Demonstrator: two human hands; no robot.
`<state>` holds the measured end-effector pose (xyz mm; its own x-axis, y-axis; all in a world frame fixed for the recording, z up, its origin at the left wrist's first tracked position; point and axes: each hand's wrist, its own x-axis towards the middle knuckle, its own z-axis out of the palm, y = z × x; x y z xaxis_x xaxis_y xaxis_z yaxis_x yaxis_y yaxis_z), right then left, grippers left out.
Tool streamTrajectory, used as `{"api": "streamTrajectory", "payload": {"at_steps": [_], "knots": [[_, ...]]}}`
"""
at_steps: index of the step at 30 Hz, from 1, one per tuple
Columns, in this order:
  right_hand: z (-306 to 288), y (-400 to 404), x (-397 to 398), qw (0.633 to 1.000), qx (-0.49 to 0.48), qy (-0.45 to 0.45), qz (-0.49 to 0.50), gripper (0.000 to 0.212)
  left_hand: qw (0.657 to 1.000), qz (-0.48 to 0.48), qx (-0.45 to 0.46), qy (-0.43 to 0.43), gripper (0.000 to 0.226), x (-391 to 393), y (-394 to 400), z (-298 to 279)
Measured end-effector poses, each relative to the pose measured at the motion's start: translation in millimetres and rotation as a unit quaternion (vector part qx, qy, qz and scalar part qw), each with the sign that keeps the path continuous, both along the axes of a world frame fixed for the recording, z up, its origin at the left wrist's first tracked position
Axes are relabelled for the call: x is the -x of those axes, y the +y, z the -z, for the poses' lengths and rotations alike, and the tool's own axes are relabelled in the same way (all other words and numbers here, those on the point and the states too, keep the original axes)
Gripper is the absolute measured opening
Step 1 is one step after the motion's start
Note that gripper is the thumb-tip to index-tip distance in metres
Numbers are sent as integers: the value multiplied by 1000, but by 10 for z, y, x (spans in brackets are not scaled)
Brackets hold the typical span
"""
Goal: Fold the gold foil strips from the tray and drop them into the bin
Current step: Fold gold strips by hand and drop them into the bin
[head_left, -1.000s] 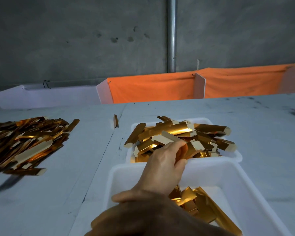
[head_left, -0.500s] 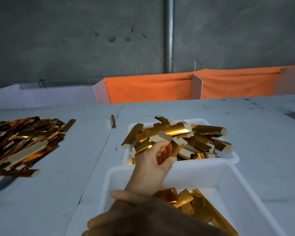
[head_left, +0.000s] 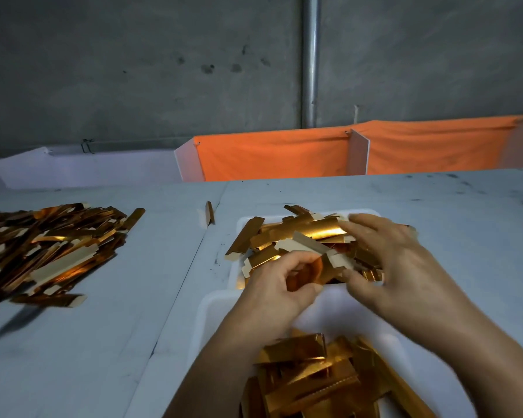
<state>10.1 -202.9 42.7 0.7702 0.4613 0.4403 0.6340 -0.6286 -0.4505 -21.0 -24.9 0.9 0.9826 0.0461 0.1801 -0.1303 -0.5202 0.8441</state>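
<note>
A white tray (head_left: 235,236) on the table holds a heap of gold foil strips (head_left: 296,233). Nearer me stands a white bin (head_left: 206,315) with several folded gold strips (head_left: 308,372) inside. My left hand (head_left: 275,288) hovers over the tray's near edge and pinches one gold strip (head_left: 311,268) between thumb and curled fingers. My right hand (head_left: 387,260) reaches in from the right with spread fingers, touching the same strip and the heap; whether it grips anything is unclear.
A large loose pile of gold strips (head_left: 49,248) lies on the table at the left. One single strip (head_left: 209,213) stands alone behind the tray. Orange cloth partitions (head_left: 272,155) line the table's far edge, with a grey wall and pipe (head_left: 310,61) behind.
My left hand has lifted a strip from the heap toward me. My right hand has come into view from the right and reached the tray.
</note>
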Motion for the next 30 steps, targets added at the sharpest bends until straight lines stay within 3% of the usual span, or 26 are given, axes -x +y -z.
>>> {"api": "streamTrajectory", "payload": {"at_steps": [3, 8, 15, 21, 25, 30], "knots": [[-5, -101, -52, 995, 2, 104, -1, 51, 1000, 13, 12, 5, 37, 45, 63, -35], [-12, -76, -63, 995, -31, 94, -15, 19, 999, 41, 29, -4, 39, 95, 95, -108], [-62, -83, -46, 953, -164, 237, -96, 21, 999, 52, 3, -4, 43, 95, 76, -88], [-50, -33, -34, 950, -173, 246, -81, 26, 998, 59, -12, -11, 43, 90, 58, -77], [-44, -18, -36, 946, -171, 262, -80, 19, 998, 56, -25, -14, 43, 92, 69, -87], [-49, -19, -38, 924, -205, 306, -104, 16, 998, 52, -40, -23, 46, 94, 67, -93]]}}
